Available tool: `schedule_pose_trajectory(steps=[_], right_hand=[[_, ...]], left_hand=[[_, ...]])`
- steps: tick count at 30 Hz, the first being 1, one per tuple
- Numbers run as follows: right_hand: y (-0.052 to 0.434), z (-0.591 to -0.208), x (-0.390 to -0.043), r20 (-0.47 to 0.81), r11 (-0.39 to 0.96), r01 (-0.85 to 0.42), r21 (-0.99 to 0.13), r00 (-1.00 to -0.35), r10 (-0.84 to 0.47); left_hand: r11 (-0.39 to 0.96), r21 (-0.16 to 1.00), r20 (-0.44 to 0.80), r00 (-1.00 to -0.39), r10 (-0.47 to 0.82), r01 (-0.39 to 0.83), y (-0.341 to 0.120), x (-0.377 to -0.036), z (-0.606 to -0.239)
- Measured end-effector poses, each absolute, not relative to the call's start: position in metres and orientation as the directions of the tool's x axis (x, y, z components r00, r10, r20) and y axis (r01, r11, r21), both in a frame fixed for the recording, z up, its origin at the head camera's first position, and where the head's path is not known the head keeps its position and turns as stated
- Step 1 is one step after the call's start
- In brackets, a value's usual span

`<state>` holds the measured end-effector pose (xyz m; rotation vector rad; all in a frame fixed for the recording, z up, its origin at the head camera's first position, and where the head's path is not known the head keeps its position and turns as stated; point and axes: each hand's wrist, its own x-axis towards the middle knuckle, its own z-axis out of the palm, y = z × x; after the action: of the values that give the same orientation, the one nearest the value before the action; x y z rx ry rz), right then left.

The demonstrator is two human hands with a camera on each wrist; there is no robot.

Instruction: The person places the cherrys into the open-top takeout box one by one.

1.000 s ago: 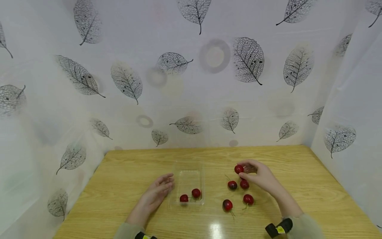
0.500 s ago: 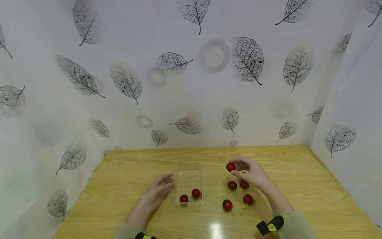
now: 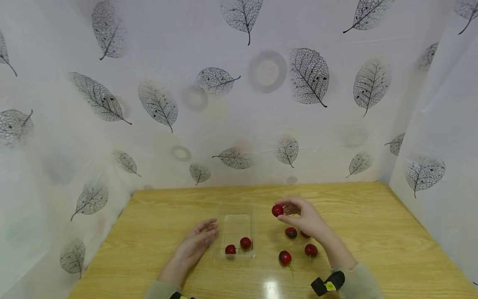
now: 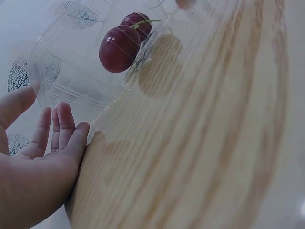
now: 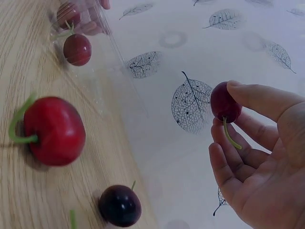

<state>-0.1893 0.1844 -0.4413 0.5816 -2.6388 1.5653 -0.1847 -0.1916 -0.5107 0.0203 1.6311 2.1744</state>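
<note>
Between thumb and fingers my right hand (image 3: 304, 216) pinches a red cherry (image 3: 277, 210) above the table, right of a clear plastic box (image 3: 237, 222). In the right wrist view the pinched cherry (image 5: 225, 102) has a green stem hanging down. Two cherries (image 3: 245, 243) lie inside the box at its near end. At the box's left side rests my left hand (image 3: 197, 243), its fingers relaxed and holding nothing. The left wrist view shows its fingertips (image 4: 64, 112) close by the box wall (image 4: 40, 62); whether they touch it, I cannot tell.
Several loose cherries lie right of the box, among them a dark one (image 3: 291, 232), a red one (image 3: 311, 250) and a two-toned one (image 3: 285, 258). Another (image 3: 305, 234) is partly hidden by my right hand. A leaf-patterned sheet (image 3: 239, 124) stands behind the wooden table (image 3: 168, 203).
My right hand has moved left toward the box, carrying its cherry away from the loose ones. The left hand and the two cherries in the box have stayed in place.
</note>
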Motion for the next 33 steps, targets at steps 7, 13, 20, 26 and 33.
schedule_pose_trajectory(steps=[7, 13, 20, 26, 33], right_hand=[[0.172, -0.439, -0.190, 0.196, 0.403, -0.322, -0.857, -0.926, -0.323], [0.165, -0.440, -0.190, 0.198, 0.372, -0.326, -0.869, -0.918, -0.343], [0.157, -0.443, -0.190, 0.218, 0.377, -0.353, -0.856, -0.909, -0.356], [0.151, -0.448, -0.190, 0.236, 0.371, -0.374, -0.850, -0.900, -0.366], [0.144, -0.452, -0.190, 0.246, 0.350, -0.389, -0.852, -0.888, -0.389]], left_hand=[[-0.224, 0.922, -0.228, -0.910, 0.345, -0.315, -0.191, -0.184, -0.511], [-0.223, 0.927, -0.214, -0.914, 0.345, -0.301, -0.190, -0.184, -0.510], [-0.189, 0.935, -0.222, -0.911, 0.346, -0.300, -0.191, -0.184, -0.510], [-0.187, 0.934, -0.228, -0.911, 0.344, -0.305, -0.191, -0.185, -0.511], [-0.186, 0.936, -0.223, -0.911, 0.348, -0.300, -0.191, -0.185, -0.511]])
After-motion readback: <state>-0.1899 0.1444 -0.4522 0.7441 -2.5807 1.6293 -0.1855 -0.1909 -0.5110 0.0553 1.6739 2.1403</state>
